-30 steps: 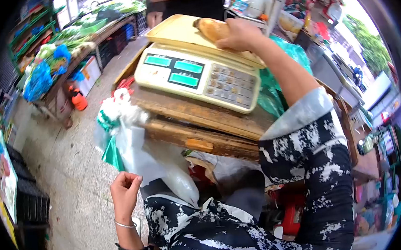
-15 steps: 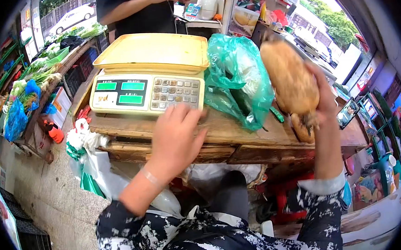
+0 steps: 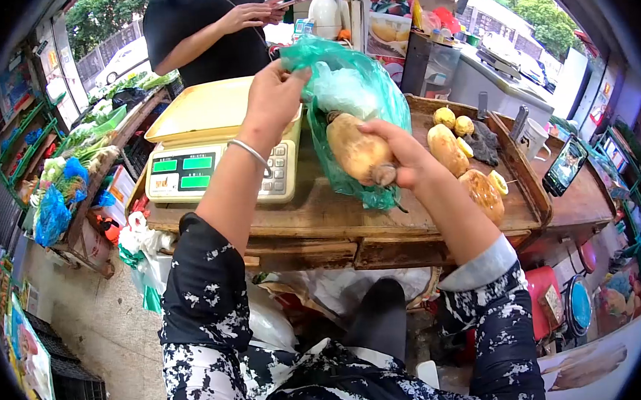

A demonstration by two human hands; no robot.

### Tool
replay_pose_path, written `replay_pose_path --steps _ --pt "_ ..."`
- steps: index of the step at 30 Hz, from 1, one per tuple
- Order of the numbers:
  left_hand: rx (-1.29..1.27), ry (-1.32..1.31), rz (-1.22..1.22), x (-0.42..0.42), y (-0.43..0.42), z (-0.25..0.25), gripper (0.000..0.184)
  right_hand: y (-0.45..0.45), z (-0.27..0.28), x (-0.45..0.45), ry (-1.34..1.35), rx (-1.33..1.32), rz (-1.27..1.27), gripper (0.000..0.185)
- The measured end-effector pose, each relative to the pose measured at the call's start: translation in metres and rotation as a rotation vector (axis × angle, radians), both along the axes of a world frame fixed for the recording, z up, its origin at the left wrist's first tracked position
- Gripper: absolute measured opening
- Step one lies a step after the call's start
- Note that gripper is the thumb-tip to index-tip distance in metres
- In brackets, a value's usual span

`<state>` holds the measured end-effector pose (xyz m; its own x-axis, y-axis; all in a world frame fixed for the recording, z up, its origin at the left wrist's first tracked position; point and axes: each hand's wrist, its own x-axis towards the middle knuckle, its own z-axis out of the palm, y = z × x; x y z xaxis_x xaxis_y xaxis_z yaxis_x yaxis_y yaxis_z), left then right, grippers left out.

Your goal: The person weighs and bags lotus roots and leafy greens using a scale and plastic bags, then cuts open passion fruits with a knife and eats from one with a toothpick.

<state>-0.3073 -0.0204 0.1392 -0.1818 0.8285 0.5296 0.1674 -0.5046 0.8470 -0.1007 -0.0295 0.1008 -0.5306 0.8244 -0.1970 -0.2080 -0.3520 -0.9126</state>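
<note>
My right hand is closed around a lotus root, a plump tan piece with dark knobby ends. It is at the mouth of a green plastic bag, in front of the whitish plastic inside. My left hand pinches the bag's rim at its upper left. Left of the bag is a cream-yellow electronic scale with green displays and a yellow pan, partly hidden behind my left arm.
On the wooden table, at right, lie several tan pieces of produce and a dark crumpled cloth. A phone stands at the far right. Across the table, a person in black holds a phone. Vegetables line the left stand.
My right hand has brought the lotus root left and down to the bag's opening. My left hand has left the scale's keypad and taken hold of the bag's rim, raising it.
</note>
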Motion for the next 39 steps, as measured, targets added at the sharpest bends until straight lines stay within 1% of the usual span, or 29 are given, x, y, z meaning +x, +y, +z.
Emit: replay_pose_path --steps 1,2,4,9,11,14,16,17,19,20,22,23,25,26,28,29,31,32,34,35,37,39 --pt "-0.016 -0.126 -0.073 0.001 -0.004 0.007 0.018 0.006 0.003 -0.007 -0.038 0.009 0.015 0.045" --pt "-0.011 -0.117 -0.069 0.000 -0.007 0.012 0.018 0.016 0.002 -0.014 -0.029 0.014 0.020 0.045" --pt "-0.045 -0.115 -0.056 -0.003 -0.012 0.017 0.021 0.038 -0.006 -0.027 -0.027 0.006 -0.069 0.046" --pt "-0.089 -0.080 -0.050 -0.001 -0.028 0.009 0.022 0.060 -0.013 -0.034 -0.095 0.032 -0.060 0.048" --pt "-0.104 -0.039 -0.065 0.001 -0.034 0.007 0.019 0.062 -0.015 -0.035 -0.132 0.042 -0.057 0.050" --pt "-0.082 -0.026 -0.092 -0.001 -0.035 0.002 0.019 0.066 -0.019 -0.038 -0.160 0.082 -0.052 0.052" --pt "-0.069 -0.027 -0.096 -0.002 -0.038 0.002 0.019 0.067 -0.019 -0.040 -0.368 0.176 -0.114 0.056" --pt "-0.074 -0.031 -0.089 -0.002 -0.041 0.003 0.019 0.067 -0.019 -0.042 -0.369 0.179 -0.114 0.056" --pt "-0.074 -0.037 -0.079 -0.006 -0.041 0.004 0.019 0.066 -0.021 -0.047 -0.474 0.246 -0.186 0.060" --pt "-0.058 -0.021 -0.089 -0.010 -0.041 0.002 0.018 0.067 -0.021 -0.049 -0.476 0.247 -0.181 0.060" --pt "-0.042 -0.009 -0.094 -0.015 -0.041 -0.001 0.018 0.065 -0.017 -0.054 -0.590 0.238 -0.221 0.061" --pt "-0.053 0.006 -0.100 -0.018 -0.041 -0.001 0.020 0.063 -0.017 -0.056 -0.592 0.242 -0.218 0.061" --pt "-0.057 0.019 -0.106 -0.021 -0.040 0.000 0.022 0.060 -0.018 -0.059 -0.619 0.350 -0.297 0.057" --pt "-0.061 0.020 -0.110 -0.021 -0.040 -0.001 0.022 0.062 -0.018 -0.060 -0.622 0.353 -0.295 0.057" --pt "-0.069 0.007 -0.100 -0.021 -0.041 -0.001 0.020 0.069 -0.021 -0.062 -0.830 0.443 -0.297 0.055" --pt "-0.064 0.004 -0.099 -0.021 -0.041 0.000 0.020 0.072 -0.023 -0.063 -0.833 0.449 -0.296 0.055" --pt "-0.063 -0.009 -0.118 -0.021 -0.042 0.000 0.017 0.071 -0.024 -0.063 -1.027 0.670 -0.274 0.066" --pt "-0.064 -0.010 -0.118 -0.021 -0.042 0.000 0.017 0.070 -0.025 -0.064 -1.028 0.669 -0.274 0.066" --pt "-0.033 0.011 -0.123 -0.021 -0.041 0.001 0.012 0.056 -0.017 -0.070 -1.168 0.671 -0.326 0.064" --pt "-0.037 0.010 -0.124 -0.021 -0.041 0.000 0.012 0.056 -0.020 -0.070 -1.170 0.667 -0.325 0.064" --pt "-0.015 0.013 -0.137 -0.021 -0.043 0.001 0.009 0.060 -0.028 -0.071 -1.218 0.853 -0.423 0.062" --pt "-0.013 0.012 -0.135 -0.020 -0.045 0.005 0.008 0.070 -0.035 -0.074 -1.267 0.869 -0.432 0.064"
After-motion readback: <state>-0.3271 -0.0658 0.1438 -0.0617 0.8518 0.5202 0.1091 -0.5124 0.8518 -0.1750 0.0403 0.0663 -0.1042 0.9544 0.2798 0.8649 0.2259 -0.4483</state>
